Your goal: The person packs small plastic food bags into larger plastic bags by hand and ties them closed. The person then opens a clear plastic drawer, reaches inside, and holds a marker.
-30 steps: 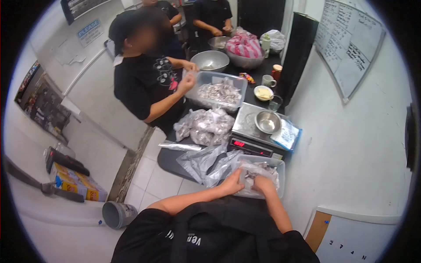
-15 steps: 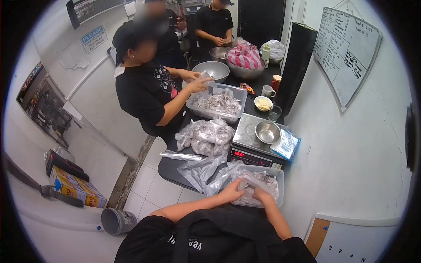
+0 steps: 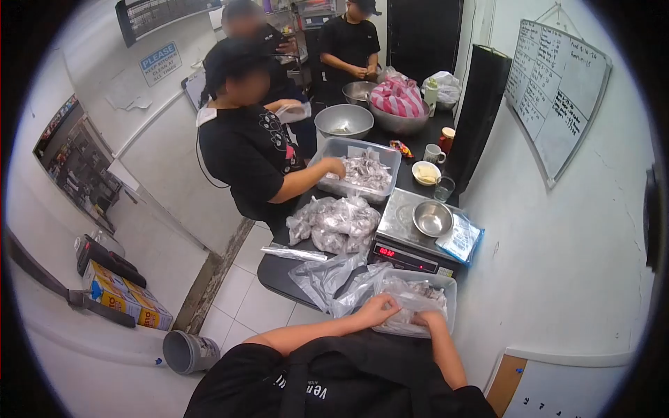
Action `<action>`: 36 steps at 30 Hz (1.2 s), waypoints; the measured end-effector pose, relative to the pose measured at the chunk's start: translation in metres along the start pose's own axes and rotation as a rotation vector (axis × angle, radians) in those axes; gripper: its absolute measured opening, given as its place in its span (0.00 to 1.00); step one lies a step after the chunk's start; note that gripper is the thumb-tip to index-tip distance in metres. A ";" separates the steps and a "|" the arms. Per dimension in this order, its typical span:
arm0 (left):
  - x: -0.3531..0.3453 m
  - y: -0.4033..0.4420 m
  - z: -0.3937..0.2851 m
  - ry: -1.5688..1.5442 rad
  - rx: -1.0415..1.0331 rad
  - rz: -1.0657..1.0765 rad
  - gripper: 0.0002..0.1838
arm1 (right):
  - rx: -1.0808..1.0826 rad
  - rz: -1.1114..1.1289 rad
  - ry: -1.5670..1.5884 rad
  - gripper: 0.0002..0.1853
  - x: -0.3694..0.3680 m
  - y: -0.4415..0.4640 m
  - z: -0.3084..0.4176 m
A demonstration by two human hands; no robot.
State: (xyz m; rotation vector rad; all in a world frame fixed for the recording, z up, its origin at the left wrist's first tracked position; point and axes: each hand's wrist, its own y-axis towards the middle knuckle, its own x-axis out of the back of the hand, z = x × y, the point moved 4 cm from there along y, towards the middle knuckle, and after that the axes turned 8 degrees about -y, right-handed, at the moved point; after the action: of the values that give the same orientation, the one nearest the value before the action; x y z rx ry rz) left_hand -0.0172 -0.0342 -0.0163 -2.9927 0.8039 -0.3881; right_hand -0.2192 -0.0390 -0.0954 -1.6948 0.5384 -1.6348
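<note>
One translucent plastic tub [image 3: 451,315] of grey-white pieces sits at the near end of the black desk [image 3: 280,277], before the wearer. A thin clear plastic bag [image 3: 417,302] lies over the pieces.

Left hand [image 3: 378,311]: pinches the bag's edge between thumb and fingers, above the tub's left side. Right hand [image 3: 432,322]: reaches down at the tub's near right; fingertips hidden, grip cannot be told.

Left of the tub, crumpled clear plastic bags [image 3: 325,280] spread on the desk; a flat silvery plastic strip [image 3: 293,253] lies near them. Just beyond the tub, a black scale with a silver platform [image 3: 399,209] shows red digits. It carries a round steel bowl [image 3: 433,219]; a blue-and-white packet [image 3: 461,240] lies at its right side.

Left of the scale, a heap of filled clear bags [image 3: 336,221]. Past it, a larger clear tub [image 3: 395,167] of similar pieces. A co-worker in black [image 3: 240,150] reaches one hand into it; the other holds a plastic bag. Farther back: a wide grey metal bowl [image 3: 343,122] and a pink-and-white striped bag [image 3: 398,97].
</note>
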 end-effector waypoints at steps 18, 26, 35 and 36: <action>0.004 0.005 0.022 -0.587 0.339 0.089 0.10 | 0.021 -0.314 0.290 0.25 -0.001 0.000 -0.009; 0.009 -0.005 -0.008 -0.071 -0.209 0.016 0.06 | 0.053 -0.213 0.665 0.22 0.023 -0.026 -0.008; 0.005 0.001 -0.009 -0.033 -0.150 -0.061 0.15 | -0.023 -0.342 0.283 0.24 0.021 -0.033 -0.003; 0.005 0.001 -0.008 -0.071 -0.066 -0.056 0.15 | -0.014 -0.328 0.246 0.24 0.028 -0.033 0.001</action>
State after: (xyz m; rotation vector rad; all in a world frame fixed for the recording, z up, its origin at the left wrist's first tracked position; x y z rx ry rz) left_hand -0.0152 -0.0371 -0.0078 -3.0757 0.7434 -0.2603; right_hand -0.2208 -0.0377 -0.0520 -1.6681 0.4015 -2.0963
